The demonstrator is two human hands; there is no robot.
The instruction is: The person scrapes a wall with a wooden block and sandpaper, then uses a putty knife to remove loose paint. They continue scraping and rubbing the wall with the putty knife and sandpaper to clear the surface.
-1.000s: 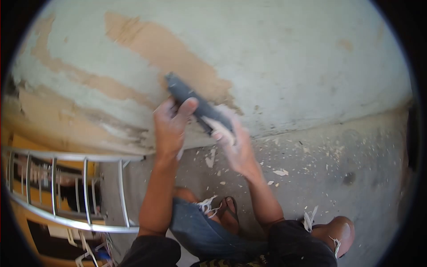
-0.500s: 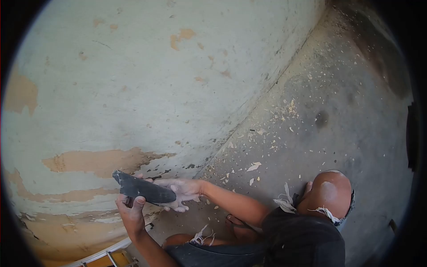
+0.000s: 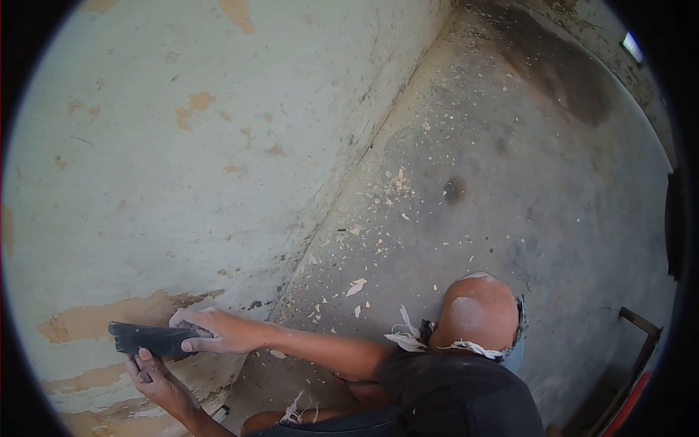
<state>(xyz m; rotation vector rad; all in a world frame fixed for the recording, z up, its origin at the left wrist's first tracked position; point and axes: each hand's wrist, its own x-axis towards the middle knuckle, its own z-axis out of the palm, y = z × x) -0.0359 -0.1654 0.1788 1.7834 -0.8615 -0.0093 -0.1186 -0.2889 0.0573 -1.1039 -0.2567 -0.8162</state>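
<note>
Closest to me, the bent knee [image 3: 477,309] sat low and right of centre. From it the right arm stretched left, and the right hand [image 3: 211,331] had its fingers pressed together over the near end of the dark flat tool [image 3: 149,339], thumb tucked under. Just below, the left hand [image 3: 153,371] curled around the tool's lower edge, thumb resting on its face. The tool lay flat against the wall [image 3: 145,182], on the lower edge of a bare tan patch [image 3: 95,320].

Against half a second earlier, my view had swung right. Hands and tool had slid toward the lower left of the frame, and more floor [image 3: 553,197] showed.

The seam [image 3: 342,175] where wall met floor ran up from beside the right hand to the top centre, strewn with paint flakes [image 3: 357,285]. To its right the floor lay open, and only a metal frame [image 3: 641,339] cut in at the far right edge.
</note>
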